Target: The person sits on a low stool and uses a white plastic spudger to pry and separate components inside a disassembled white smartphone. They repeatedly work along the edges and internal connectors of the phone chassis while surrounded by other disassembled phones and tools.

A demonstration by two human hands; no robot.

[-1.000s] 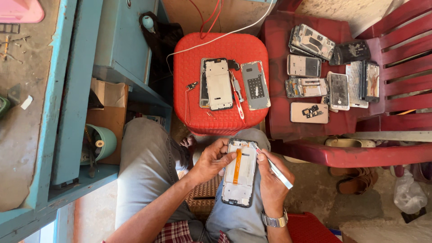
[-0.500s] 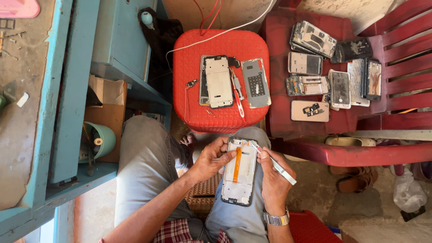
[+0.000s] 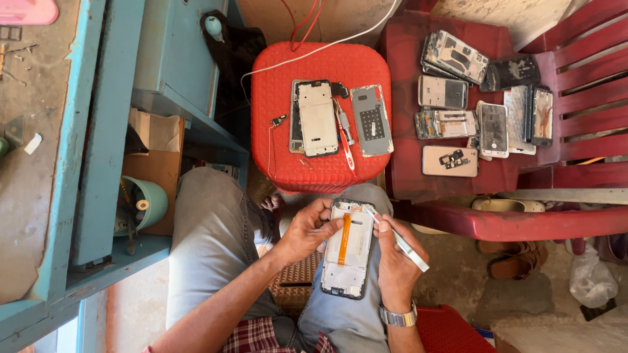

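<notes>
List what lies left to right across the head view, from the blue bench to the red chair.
Blue bench → green cup → left hand → opened phone → right hand → red chair.

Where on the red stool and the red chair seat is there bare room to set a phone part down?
The red stool is bare along its left side, beside the opened phone, and along its back edge under the white cable. The red chair seat is crowded with phone bodies; only its front-left strip is free.

Head-worn view, straight down, close.
</notes>
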